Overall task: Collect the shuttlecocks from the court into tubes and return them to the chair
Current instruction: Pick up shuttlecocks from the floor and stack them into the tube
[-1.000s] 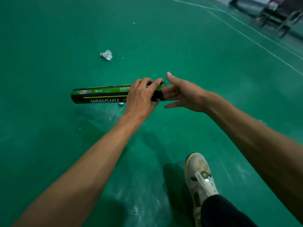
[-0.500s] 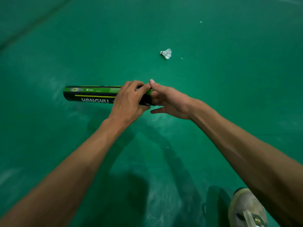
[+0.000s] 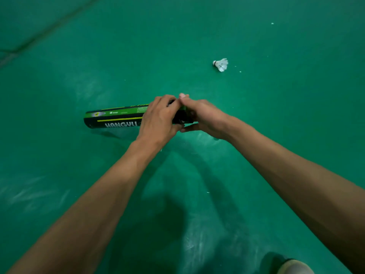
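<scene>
Your right hand (image 3: 203, 115) has closed onto the end of the black-and-green cardboard shuttlecock tube (image 3: 116, 118), thumb over, fingers under, probably seating something inside. Your left hand (image 3: 160, 119) wraps round it, steadying it level. Beyond, a white feathered shuttlecock (image 3: 221, 64) lies uncollected on the green court floor (image 3: 296, 95).

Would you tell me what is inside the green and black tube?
Nothing inside shows: the tube is opaque, and the left hand and right hand wrap one end, hiding its mouth. One shuttlecock lies on the floor.

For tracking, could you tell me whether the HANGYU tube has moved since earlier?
Yes, the tube went left: the shuttlecock, earlier above its middle, now lies beyond its right end.
</scene>
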### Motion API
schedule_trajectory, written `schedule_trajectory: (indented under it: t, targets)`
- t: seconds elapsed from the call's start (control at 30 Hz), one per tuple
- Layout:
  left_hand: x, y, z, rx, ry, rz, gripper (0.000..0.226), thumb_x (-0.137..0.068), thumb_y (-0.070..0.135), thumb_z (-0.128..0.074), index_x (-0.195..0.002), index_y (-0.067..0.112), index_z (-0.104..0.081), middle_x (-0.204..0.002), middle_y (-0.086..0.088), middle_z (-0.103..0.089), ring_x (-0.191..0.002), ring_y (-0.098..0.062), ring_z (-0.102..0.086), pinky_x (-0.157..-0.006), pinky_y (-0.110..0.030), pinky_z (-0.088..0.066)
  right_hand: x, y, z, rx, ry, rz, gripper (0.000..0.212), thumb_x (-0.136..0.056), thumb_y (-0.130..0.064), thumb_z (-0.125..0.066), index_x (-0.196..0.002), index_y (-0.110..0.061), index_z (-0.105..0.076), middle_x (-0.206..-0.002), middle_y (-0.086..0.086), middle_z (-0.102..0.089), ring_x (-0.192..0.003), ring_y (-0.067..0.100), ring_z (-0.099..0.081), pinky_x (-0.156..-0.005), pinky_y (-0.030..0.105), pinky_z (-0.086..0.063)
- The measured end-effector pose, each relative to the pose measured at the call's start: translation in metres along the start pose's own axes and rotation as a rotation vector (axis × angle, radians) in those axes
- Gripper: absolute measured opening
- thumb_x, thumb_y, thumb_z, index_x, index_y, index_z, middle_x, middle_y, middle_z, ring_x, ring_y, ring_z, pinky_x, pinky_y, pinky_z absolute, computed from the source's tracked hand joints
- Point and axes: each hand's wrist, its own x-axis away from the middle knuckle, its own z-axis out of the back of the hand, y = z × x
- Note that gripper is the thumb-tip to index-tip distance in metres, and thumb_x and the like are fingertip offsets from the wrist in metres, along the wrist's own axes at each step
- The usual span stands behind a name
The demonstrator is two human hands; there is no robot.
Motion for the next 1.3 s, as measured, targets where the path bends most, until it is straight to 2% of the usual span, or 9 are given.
schedule_trajectory:
  t: [0.1,0.2,0.3,0.4,0.5,0.67,0.8,1.1,1.3]
  targets:
    - [-0.003,-0.015,0.003,-0.065,-0.010,0.014,0.083,-0.070,0.021,-0.090,-0.145,0.022,-0.056,-0.122,-0.009,-0.063,-0.106,-0.034,-0.057,-0.092,-0.044,-0.047,-0.024,0.005,0.031,-0.071,0.311,0.038,0.042,-0.104,-0.039,-0.050,-0.083,-0.008,-0.071,-0.078,0.010,-0.073,-0.072,0.026,-0.070,-0.068,0.040,-0.060]
    - [0.003,-0.036,0.013,-0.168,-0.011,0.010,0.083,-0.067,0.016,-0.091,-0.143,0.021,-0.059,-0.119,-0.011,-0.064,-0.105,-0.035,-0.059,-0.092,-0.045,-0.048,-0.062,0.035,0.082,0.502,0.576,0.019,0.026,-0.093,-0.029,-0.060,-0.099,-0.009,-0.075,-0.097,0.014,-0.075,-0.088,0.028,-0.069,-0.085,0.039,-0.056]
    - [0.005,-0.045,0.021,-0.243,-0.036,0.035,0.083,-0.067,0.016,-0.091,-0.143,0.021,-0.059,-0.120,-0.011,-0.064,-0.106,-0.035,-0.058,-0.092,-0.045,-0.048,-0.091,0.077,0.120,0.952,0.482,-0.265,0.053,-0.085,-0.026,-0.067,-0.132,-0.003,-0.055,-0.132,0.021,-0.060,-0.120,0.038,-0.058,-0.099,0.039,-0.046]
    - [0.002,-0.039,0.031,-0.269,-0.049,0.065,0.082,-0.068,0.016,-0.089,-0.144,0.021,-0.058,-0.120,-0.010,-0.064,-0.106,-0.035,-0.058,-0.091,-0.044,-0.048,-0.102,0.113,0.132,1.059,0.358,-0.335,0.055,-0.081,-0.027,-0.070,-0.127,-0.006,-0.049,-0.130,0.021,-0.056,-0.117,0.041,-0.056,-0.096,0.042,-0.047]
    - [-0.008,-0.027,0.037,-0.305,-0.077,0.083,0.082,-0.070,0.017,-0.088,-0.145,0.022,-0.057,-0.123,-0.010,-0.064,-0.108,-0.035,-0.057,-0.093,-0.044,-0.047,-0.102,0.130,0.135,1.062,0.337,-0.218,0.043,-0.082,-0.017,-0.066,-0.122,-0.004,-0.057,-0.121,0.022,-0.062,-0.113,0.040,-0.059,-0.089,0.041,-0.050]
    - [-0.026,-0.003,0.033,-0.372,-0.116,0.146,0.080,-0.073,0.019,-0.088,-0.146,0.022,-0.056,-0.124,-0.012,-0.063,-0.111,-0.036,-0.055,-0.095,-0.045,-0.044,-0.100,0.094,0.128,0.525,0.505,-0.031,0.010,-0.085,-0.017,-0.073,-0.087,-0.007,-0.075,-0.083,0.009,-0.069,-0.080,0.022,-0.064,-0.070,0.031,-0.049]
    - [-0.055,0.027,0.039,-0.395,-0.130,0.254,0.080,-0.077,0.024,-0.085,-0.150,0.024,-0.052,-0.126,-0.011,-0.061,-0.110,-0.036,-0.053,-0.094,-0.042,-0.040,-0.092,0.013,0.121,-0.155,0.307,-0.001,0.009,-0.090,-0.011,-0.073,-0.083,-0.009,-0.068,-0.083,0.010,-0.070,-0.065,0.017,-0.066,-0.052,0.027,-0.056]
    - [-0.130,0.065,0.051,-0.588,-0.143,0.160,0.078,-0.076,0.027,-0.082,-0.149,0.030,-0.051,-0.126,-0.010,-0.062,-0.111,-0.036,-0.055,-0.096,-0.044,-0.041,-0.063,-0.046,0.102,-0.461,0.114,0.215,0.018,-0.092,-0.009,-0.072,-0.080,-0.009,-0.059,-0.081,0.011,-0.068,-0.062,0.015,-0.066,-0.051,0.024,-0.056]
    - [-0.173,0.090,0.017,-0.579,-0.129,-0.026,0.072,-0.076,0.019,-0.075,-0.144,0.029,-0.056,-0.118,-0.008,-0.063,-0.108,-0.034,-0.055,-0.095,-0.042,-0.040,-0.053,-0.041,0.133,-0.694,-0.024,0.107,0.034,-0.105,-0.045,-0.046,-0.096,-0.015,-0.059,-0.090,0.006,-0.066,-0.083,0.015,-0.067,-0.054,0.031,-0.057]
